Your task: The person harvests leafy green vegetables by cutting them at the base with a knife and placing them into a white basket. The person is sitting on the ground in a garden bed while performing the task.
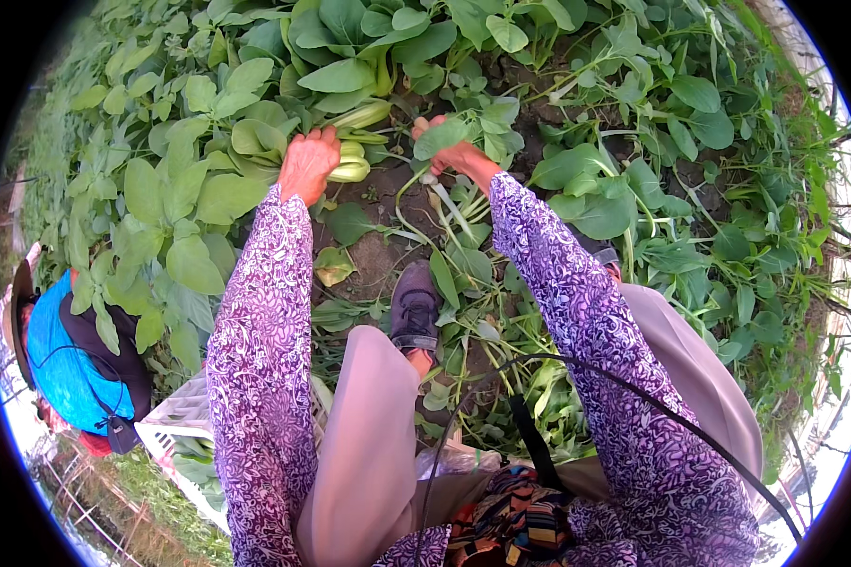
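My left hand (310, 163) is closed over a bok choy (351, 163). Its pale green base sticks out to the right of my knuckles and its leaves spread to the left. To the right, my right hand (461, 157) is among low plants with its fingers curled. A broad leaf (441, 139) covers part of this hand, so what lies between the fingers is hidden. Bare soil (379, 191) shows between the two hands. More pale bok choy stems (363, 115) lie just above my left hand.
Standing bok choy (340, 74) grows ahead, and tall leafy plants (184, 191) crowd the left. A white plastic crate (177, 418) holding greens is at lower left, near another person (85, 354). My shoe (415, 305) is on the soil. A black cord (652, 397) crosses my lap.
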The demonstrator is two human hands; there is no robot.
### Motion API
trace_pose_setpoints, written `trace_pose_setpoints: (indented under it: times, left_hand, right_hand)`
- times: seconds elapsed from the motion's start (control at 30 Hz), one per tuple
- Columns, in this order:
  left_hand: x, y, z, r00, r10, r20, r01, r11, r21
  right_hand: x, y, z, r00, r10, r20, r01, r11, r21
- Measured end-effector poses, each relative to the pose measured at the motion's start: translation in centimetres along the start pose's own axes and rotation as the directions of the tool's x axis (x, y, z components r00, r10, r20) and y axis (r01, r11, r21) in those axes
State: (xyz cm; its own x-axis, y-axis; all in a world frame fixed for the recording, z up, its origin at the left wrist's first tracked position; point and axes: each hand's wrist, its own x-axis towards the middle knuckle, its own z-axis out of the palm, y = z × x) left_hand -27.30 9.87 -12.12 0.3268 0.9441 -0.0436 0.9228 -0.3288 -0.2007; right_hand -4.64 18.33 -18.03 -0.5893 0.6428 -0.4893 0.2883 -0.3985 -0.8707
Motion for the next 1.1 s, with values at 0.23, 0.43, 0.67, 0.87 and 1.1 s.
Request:
trace_pose_setpoints:
  times: [0.23,0.43,0.67,0.87,1.1]
  left_hand:
    - [0.7,0.4,-0.3,0.994,-0.089,0.070,0.093,0.993,-0.067]
    - [-1.5,-1.1,0.7,0.998,-0.046,0.033,0.051,0.988,-0.148]
    - [-0.2,2.1,-4.3,0.994,0.106,0.002,-0.106,0.991,0.077]
    - [2.1,1.6,-4.1,0.984,0.165,0.071,-0.174,0.973,0.150]
    - [4.0,1.5,-2.8,0.975,0.208,-0.073,-0.189,0.960,0.207]
  right_hand:
    - [0.6,-0.1,0.2,0.992,-0.123,-0.010,0.120,0.977,-0.176]
    - [-3.1,0.1,0.8,0.990,0.120,-0.070,-0.128,0.983,-0.131]
    - [-2.7,-1.8,1.7,0.867,-0.393,-0.306,0.168,0.809,-0.564]
    - [0.6,-4.1,1.3,0.925,-0.269,-0.269,0.152,0.910,-0.386]
    - [3.9,0.1,-1.2,0.699,-0.709,0.097,0.212,0.075,-0.975]
